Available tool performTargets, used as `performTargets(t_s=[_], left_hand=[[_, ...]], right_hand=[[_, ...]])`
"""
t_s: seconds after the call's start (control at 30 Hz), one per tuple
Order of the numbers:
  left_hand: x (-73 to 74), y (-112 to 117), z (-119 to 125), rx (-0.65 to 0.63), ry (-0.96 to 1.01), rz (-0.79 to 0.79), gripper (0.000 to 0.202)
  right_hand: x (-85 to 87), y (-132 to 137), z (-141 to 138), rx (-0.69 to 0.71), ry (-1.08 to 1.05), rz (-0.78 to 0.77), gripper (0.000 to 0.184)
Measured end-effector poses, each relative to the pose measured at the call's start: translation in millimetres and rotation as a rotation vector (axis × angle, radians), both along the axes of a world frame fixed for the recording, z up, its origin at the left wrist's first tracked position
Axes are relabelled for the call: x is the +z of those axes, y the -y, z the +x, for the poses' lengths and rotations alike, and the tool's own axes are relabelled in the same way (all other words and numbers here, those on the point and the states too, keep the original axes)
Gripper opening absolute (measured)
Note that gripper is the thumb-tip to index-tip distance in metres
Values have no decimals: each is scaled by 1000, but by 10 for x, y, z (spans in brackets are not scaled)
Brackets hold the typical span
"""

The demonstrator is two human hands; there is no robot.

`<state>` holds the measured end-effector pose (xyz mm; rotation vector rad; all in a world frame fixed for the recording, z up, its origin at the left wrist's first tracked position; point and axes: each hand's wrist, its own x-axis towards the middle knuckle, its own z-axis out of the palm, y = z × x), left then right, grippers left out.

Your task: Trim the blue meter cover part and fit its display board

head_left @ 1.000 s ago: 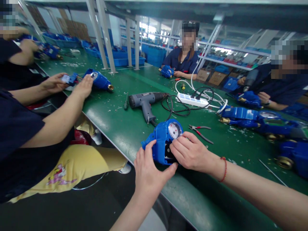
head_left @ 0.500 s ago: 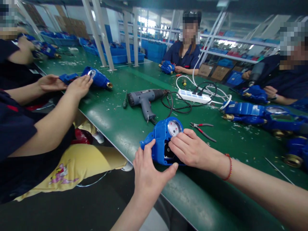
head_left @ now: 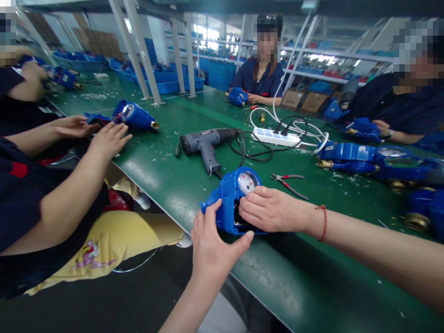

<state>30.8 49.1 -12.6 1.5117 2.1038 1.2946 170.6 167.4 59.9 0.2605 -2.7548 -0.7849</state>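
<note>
A blue water meter (head_left: 227, 215) rests on the green table near its front edge, its round white dial (head_left: 248, 182) facing up and its open compartment (head_left: 237, 215) towards me. My left hand (head_left: 211, 245) holds the meter from the left and front, fingers on its side and thumb at the lower rim. Over the right part of the compartment lies my right hand (head_left: 270, 210), fingers bent and pressed together at the opening. Its fingertips are partly hidden, and whatever they pinch does not show.
Beyond the meter lie a grey heat gun (head_left: 208, 143), a small screwdriver (head_left: 178, 148), red-handled cutters (head_left: 287, 182) and a white power strip (head_left: 275, 137) with tangled cords. More blue meters (head_left: 367, 159) stand at right. A co-worker's hands (head_left: 107, 141) handle another meter (head_left: 133, 114) at left.
My right fingers have shifted slightly down and left at the compartment, while my left hand keeps its hold. The co-worker's near hand at left has drawn back a little from their meter.
</note>
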Motion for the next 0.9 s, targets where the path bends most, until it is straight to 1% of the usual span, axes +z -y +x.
performTargets(t_s=[0.13,0.27,0.3,0.33,0.4,0.47,0.53,0.6,0.7,0.8,0.9], left_hand=[[7,12,6,1,-19,-26,69],[12,3,-2,7,-21,-15,69],[13,-1,-6,1,-17,-13,69],[14,-4,-11,-7,-15,-11,69],[13,-7,-21,-15,-17,-13,69],[2,-4,-31,-9,-17,-16,70],[-17,1,-43,-10,1,-17,71],[-40,1,-51,-20,25,-5,71],[-50,-21,-53,-23,55,45,72],[-7,-68,-47,-16,113,52,72],[76,-115,-45,-24,161,18,70]], right_hand=[[26,-53,6,49,30,21,24],[23,-74,88,141,46,4,28],[14,-68,127,140,30,-12,29],[1,-57,168,109,-13,-44,28],[-35,-21,243,-33,-169,-163,23],[-84,31,290,-209,-319,-330,17],[-147,93,302,-340,-387,-490,14],[-220,153,289,-423,-393,-587,13],[-317,205,253,-498,-444,-704,12],[-367,188,218,-512,-556,-911,7],[-372,131,196,-540,-609,-1115,14]])
